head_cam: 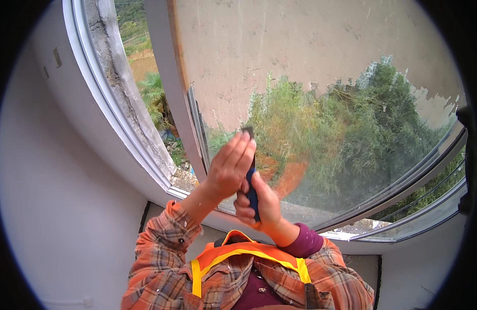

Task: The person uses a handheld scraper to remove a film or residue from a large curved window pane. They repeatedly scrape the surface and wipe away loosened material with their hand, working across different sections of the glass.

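Observation:
My right hand [261,205] is wrapped around the blue handle of a putty knife [253,195], with the thumb along its upper side. Over the blade lies my left hand [230,162], fingers together and their tips near the blade's broad end. The blade tip points up towards the window glass [320,162]; whether it touches the glass cannot be told. A beige patterned film [300,42] covers the upper part of the pane. Its lower edge is ragged, and whitish residue clings along it. Below that edge, the glass is see-through but hazy.
A sliding window frame [165,77] runs along the pane's left side, with an open gap beyond it. The white sill track [106,97] curves along the left and bottom. A pale wall [60,186] stands at the left. Bushes show outside.

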Demonstrator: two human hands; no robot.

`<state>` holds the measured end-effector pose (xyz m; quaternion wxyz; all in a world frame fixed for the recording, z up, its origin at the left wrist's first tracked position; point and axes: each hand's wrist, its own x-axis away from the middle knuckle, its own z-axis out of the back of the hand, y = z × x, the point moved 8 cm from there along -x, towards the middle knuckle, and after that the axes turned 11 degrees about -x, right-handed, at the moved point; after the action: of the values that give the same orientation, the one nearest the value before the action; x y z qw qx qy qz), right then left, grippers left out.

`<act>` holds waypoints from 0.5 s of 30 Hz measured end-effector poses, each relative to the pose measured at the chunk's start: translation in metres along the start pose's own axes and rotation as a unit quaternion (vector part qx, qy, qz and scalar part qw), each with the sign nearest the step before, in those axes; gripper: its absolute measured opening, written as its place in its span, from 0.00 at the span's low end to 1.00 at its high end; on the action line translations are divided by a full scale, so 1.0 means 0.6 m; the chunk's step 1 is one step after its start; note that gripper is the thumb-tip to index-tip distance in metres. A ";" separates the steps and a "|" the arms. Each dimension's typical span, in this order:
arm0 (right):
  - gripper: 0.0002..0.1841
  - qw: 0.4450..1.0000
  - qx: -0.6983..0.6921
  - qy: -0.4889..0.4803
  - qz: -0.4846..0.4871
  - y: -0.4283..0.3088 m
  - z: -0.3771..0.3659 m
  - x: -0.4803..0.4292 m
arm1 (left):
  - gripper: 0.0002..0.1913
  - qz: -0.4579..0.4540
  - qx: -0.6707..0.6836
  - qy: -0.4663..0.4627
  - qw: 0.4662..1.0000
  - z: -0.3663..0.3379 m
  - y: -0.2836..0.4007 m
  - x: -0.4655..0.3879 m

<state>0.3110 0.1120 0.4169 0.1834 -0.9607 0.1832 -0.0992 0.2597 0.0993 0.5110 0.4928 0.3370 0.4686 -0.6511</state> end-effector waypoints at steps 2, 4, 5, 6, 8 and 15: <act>0.20 0.999 0.001 -0.026 0.043 -0.008 0.001 0.002 | 0.18 0.022 0.003 -0.028 0.999 -0.007 -0.008 0.000; 0.20 0.997 0.025 -0.053 0.046 -0.008 -0.002 0.003 | 0.18 0.009 0.003 0.003 1.000 0.000 -0.006 0.001; 0.20 0.995 -0.002 -0.059 0.076 -0.015 -0.004 0.005 | 0.18 0.035 0.006 -0.023 0.999 -0.004 -0.012 0.001; 0.20 0.999 -0.005 -0.034 0.017 -0.002 0.001 0.002 | 0.17 0.014 0.005 -0.012 1.000 -0.001 -0.004 0.002; 0.19 0.998 -0.021 0.043 -0.048 0.010 0.013 0.003 | 0.16 -0.013 0.006 0.018 1.000 0.009 0.010 0.003; 0.18 0.996 0.006 -0.074 0.053 -0.030 -0.041 0.007 | 0.22 0.056 0.009 -0.011 0.998 0.022 -0.019 -0.041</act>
<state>0.3142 0.1179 0.4469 0.2076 -0.9531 0.2195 -0.0195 0.2563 0.0959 0.5407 0.5305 0.3598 0.4381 -0.6303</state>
